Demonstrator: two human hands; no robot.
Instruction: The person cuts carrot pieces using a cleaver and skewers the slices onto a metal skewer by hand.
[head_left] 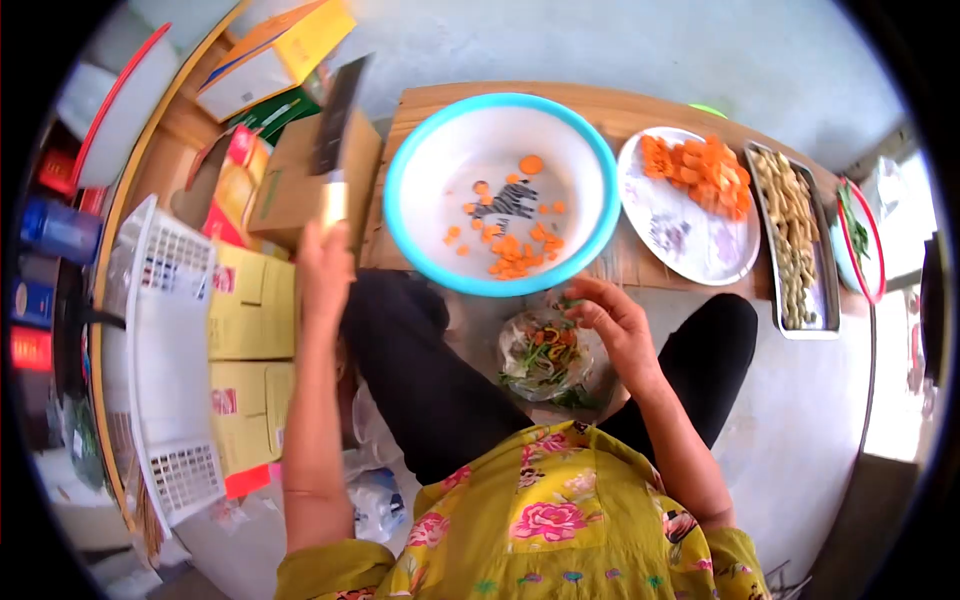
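Observation:
My left hand [325, 265] is closed round the pale handle of a cleaver [338, 120], raised left of the basin with its dark blade pointing up. My right hand [618, 325] is below the basin's lower right rim, fingers drawn together at a small greenish bit I cannot make out. The white basin [500, 102] has a turquoise rim and a zebra print. Orange carrot pieces [515, 258] lie scattered in it, mostly toward the near side. Under my right hand, a clear plastic bag [545, 355] of vegetable scraps sits between my legs.
The basin stands on a wooden table [440, 98]. To its right are a plate [680, 245] of orange slices, a metal tray [815, 325] of pale chopped pieces and a red-rimmed bowl [862, 250] with greens. Cardboard boxes [250, 305] and a white basket [180, 380] flank my left arm.

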